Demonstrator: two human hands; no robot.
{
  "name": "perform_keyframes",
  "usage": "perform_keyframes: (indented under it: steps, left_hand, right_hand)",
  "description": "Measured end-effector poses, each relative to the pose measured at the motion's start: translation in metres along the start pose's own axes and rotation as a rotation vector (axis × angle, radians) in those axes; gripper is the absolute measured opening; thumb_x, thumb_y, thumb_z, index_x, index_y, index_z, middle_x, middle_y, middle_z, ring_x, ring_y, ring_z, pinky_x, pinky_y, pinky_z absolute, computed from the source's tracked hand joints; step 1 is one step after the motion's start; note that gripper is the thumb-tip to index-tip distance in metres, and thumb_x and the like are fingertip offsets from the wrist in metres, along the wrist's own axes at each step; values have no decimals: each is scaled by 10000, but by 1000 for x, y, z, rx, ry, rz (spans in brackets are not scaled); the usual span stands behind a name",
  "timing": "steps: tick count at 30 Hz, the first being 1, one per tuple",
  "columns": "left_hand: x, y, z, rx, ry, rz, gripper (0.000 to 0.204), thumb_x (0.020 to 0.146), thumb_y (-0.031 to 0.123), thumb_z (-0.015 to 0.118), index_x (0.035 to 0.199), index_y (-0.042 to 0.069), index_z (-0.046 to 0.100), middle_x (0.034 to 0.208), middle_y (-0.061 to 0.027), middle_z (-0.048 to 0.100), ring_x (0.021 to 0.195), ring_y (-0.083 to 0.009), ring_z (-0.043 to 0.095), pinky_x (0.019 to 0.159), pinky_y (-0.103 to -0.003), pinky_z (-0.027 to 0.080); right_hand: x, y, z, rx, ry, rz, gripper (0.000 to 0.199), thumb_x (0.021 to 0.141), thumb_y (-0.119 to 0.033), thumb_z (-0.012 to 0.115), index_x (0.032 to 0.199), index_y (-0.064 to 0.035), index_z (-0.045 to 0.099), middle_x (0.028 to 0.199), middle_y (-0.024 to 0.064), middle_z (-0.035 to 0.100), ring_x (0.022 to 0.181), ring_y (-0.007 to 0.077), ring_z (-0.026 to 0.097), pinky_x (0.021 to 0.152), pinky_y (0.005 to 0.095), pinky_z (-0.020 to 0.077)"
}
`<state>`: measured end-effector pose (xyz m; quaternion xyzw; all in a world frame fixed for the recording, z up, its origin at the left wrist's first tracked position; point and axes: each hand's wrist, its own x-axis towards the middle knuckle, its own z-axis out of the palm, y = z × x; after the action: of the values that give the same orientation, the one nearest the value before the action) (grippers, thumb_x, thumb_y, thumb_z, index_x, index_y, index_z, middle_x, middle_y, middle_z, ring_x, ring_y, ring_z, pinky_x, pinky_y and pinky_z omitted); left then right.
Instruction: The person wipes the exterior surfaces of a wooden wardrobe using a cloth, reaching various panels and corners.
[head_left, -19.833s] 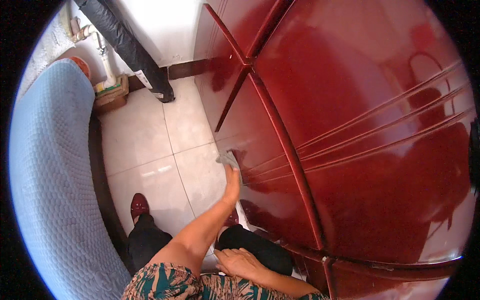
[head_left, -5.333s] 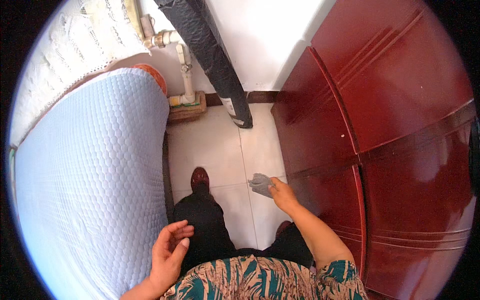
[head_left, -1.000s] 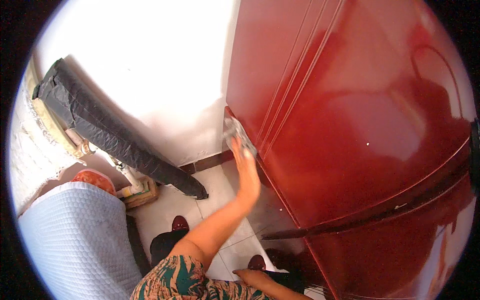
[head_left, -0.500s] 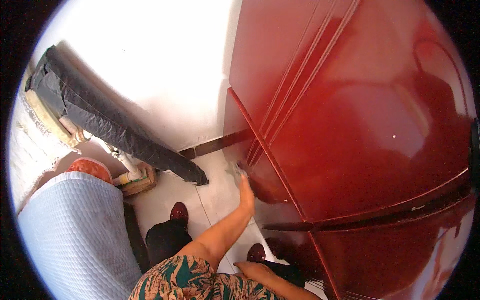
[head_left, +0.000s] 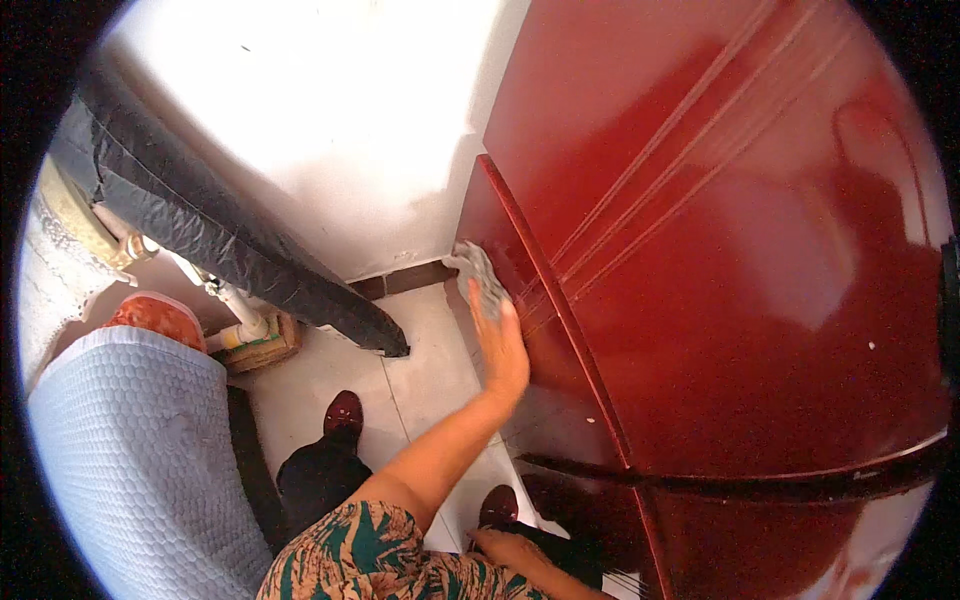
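Observation:
My left hand [head_left: 503, 350] reaches forward and presses a crumpled grey cloth [head_left: 478, 270] to the glossy dark red cabinet [head_left: 690, 300]. It touches the lower side panel, near the white wall and left of the raised red edge strip. The cloth sticks out past my fingertips, and part of it is hidden by the hand. My right hand [head_left: 508, 550] rests low over my dark trouser leg near the right shoe, with nothing visible in it; its fingers show only in part.
A pipe wrapped in black plastic [head_left: 230, 230] slants down along the wall at left. Below it are white pipe fittings [head_left: 240, 310] and a brush head [head_left: 270, 345]. A pale blue quilted cover [head_left: 140, 450] drapes at my left. Pale tiles [head_left: 425, 335] lie underfoot.
My left hand has slid the cloth upward and farther away along the cabinet's side panel. The view has shifted slightly. My right hand stays by the leg.

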<state>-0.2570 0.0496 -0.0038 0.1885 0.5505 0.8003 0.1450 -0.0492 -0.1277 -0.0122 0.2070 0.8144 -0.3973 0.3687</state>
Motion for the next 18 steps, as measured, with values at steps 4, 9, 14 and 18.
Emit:
perform_keyframes:
  steps: [4,9,14,18]
  left_hand:
    - [67,-76,-24,-123,-41,-253,726,955,457,386,1431,-58,201,1478,-204,263,1352,-319,270,1116,-376,196]
    - [56,-130,-56,-187,-76,-755,900,855,711,385,1466,71,219,1476,-137,299,1354,-272,288,1121,-391,200]
    - [-21,-155,-56,-272,41,-941,878,866,700,380,1451,60,249,1468,-132,313,1349,-266,293,1116,-388,208]
    - [-72,-137,-54,-267,3,-940,807,907,643,365,1441,46,260,1455,-127,324,1348,-258,283,1117,-375,201]
  right_hand:
    - [2,17,11,90,-42,60,513,931,-366,490,1355,-86,417,1273,222,522,1144,378,527,946,428,435]
    - [13,14,-4,182,-224,140,483,929,-283,477,1379,-128,394,1305,202,508,1179,359,511,986,429,409]
    - [16,-12,-41,162,-213,178,453,917,-261,495,1342,-117,438,1210,207,561,1101,353,566,899,420,460]
    - [15,6,-19,76,133,-123,446,901,-327,558,1268,-81,495,1011,199,605,961,355,611,793,415,499]
